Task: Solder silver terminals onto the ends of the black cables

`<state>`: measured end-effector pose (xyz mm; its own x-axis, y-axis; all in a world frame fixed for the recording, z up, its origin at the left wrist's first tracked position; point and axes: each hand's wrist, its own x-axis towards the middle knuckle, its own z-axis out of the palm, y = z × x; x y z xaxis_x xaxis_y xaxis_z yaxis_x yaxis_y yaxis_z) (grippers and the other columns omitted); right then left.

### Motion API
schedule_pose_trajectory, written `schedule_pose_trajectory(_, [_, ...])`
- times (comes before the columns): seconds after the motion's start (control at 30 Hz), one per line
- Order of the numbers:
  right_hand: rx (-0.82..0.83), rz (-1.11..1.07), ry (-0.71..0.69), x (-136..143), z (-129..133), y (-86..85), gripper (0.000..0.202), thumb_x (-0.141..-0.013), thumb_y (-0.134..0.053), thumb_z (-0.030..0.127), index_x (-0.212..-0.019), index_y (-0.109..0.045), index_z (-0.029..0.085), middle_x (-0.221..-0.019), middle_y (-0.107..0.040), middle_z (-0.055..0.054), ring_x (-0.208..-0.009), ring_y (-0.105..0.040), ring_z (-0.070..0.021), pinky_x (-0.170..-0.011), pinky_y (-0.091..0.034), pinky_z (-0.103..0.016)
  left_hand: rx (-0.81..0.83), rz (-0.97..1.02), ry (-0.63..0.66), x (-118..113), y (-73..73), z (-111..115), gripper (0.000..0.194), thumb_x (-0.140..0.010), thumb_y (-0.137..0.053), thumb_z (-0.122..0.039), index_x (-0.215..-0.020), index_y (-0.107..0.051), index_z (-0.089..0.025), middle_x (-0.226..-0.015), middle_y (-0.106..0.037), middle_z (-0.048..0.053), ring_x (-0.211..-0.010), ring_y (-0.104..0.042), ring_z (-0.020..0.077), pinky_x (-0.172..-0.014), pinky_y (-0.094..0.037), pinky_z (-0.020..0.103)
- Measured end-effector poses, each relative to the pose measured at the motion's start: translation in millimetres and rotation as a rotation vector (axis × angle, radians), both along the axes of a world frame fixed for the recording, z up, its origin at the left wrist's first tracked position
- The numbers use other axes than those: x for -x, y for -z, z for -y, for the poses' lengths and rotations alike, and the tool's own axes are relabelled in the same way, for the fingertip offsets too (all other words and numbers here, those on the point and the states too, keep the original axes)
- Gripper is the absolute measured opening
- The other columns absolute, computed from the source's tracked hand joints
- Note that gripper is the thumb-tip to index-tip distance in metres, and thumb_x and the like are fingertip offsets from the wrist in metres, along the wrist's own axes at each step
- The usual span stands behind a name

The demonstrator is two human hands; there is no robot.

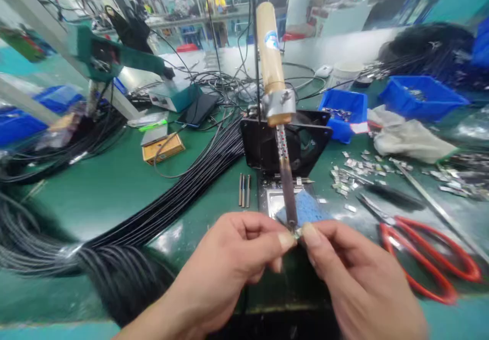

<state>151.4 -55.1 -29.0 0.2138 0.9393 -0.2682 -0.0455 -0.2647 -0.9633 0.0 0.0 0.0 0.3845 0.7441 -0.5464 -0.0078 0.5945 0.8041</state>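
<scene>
A soldering iron (286,172) with a wooden handle (269,49) is fixed in a metal clamp (280,106), its dark tip pointing down. Right below that tip, my left hand (244,258) pinches thumb against forefinger; what it grips is hidden. My right hand (351,273) is closed in a pinch from the other side, on a small shiny metal piece (298,233) between the fingertips. This piece sits at the iron's tip and is too small to identify. Behind the fingers lies a blue sponge (307,207).
Red-handled scissors (428,253) lie at right, near scattered metal connectors (355,172). Blue bins (344,108) stand behind them by a cloth glove (416,138). A bundle of black cables (179,182) crosses the left side. A black fan (305,141) stands behind the iron.
</scene>
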Motion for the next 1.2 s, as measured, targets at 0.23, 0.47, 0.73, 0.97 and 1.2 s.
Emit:
schedule_pose_trajectory(0.23, [-0.011, 0.005, 0.0, -1.6, 0.9, -0.1, 0.031, -0.088, -0.069, 0.054, -0.081, -0.071, 0.024, -0.062, -0.058, 0.005, -0.059, -0.048, -0.0111, -0.052, -0.041, -0.02, 0.01, 0.024, 0.001, 1.4, -0.6, 1.4, 0.017, -0.083, -0.077, -0.025, -0.072, -0.073, -0.012, -0.055, -0.054, -0.004, -0.048, -0.029, 0.0048, -0.043, -0.016, 0.02])
schedule_pose_trajectory(0.47, [0.008, -0.006, -0.033, -2.6, 0.0, -1.3, 0.032, -0.088, -0.068, 0.056, -0.083, -0.072, 0.024, -0.066, -0.064, 0.003, -0.063, -0.052, -0.0115, -0.057, -0.045, -0.019, 0.008, 0.038, -0.002, 1.6, -0.2, 1.2, 0.017, -0.082, -0.078, -0.025, -0.072, -0.074, -0.012, -0.055, -0.055, -0.002, -0.048, -0.031, 0.0047, -0.043, -0.017, 0.019])
schedule_pose_trajectory(0.73, [0.001, -0.019, -0.072, -4.3, -0.1, -1.0, 0.032, -0.09, -0.066, 0.056, -0.085, -0.072, 0.025, -0.07, -0.065, 0.003, -0.065, -0.055, -0.0133, -0.063, -0.048, -0.022, 0.045, 0.09, -0.004, 4.0, 1.2, 1.9, 0.019, -0.082, -0.08, -0.026, -0.072, -0.074, -0.012, -0.056, -0.056, -0.003, -0.046, -0.027, 0.0038, -0.043, -0.014, 0.021])
schedule_pose_trajectory(0.97, [0.011, -0.026, -0.073, -5.4, 0.0, 1.1, 0.031, -0.089, -0.067, 0.056, -0.084, -0.072, 0.025, -0.068, -0.063, 0.003, -0.064, -0.053, -0.0132, -0.063, -0.048, -0.022, 0.05, 0.092, 0.015, 6.5, 2.3, 1.1, 0.02, -0.082, -0.08, -0.027, -0.071, -0.073, -0.012, -0.056, -0.055, -0.003, -0.047, -0.027, 0.0042, -0.044, -0.014, 0.022])
schedule_pose_trajectory(1.2, [0.022, -0.008, -0.074, -4.9, 0.4, 0.6, 0.032, -0.088, -0.068, 0.056, -0.084, -0.071, 0.025, -0.068, -0.063, 0.003, -0.066, -0.055, -0.014, -0.061, -0.047, -0.023, 0.027, 0.042, 0.011, 3.2, -0.8, 1.3, 0.019, -0.08, -0.079, -0.027, -0.07, -0.074, -0.012, -0.055, -0.057, -0.001, -0.046, -0.029, 0.0043, -0.043, -0.015, 0.021])
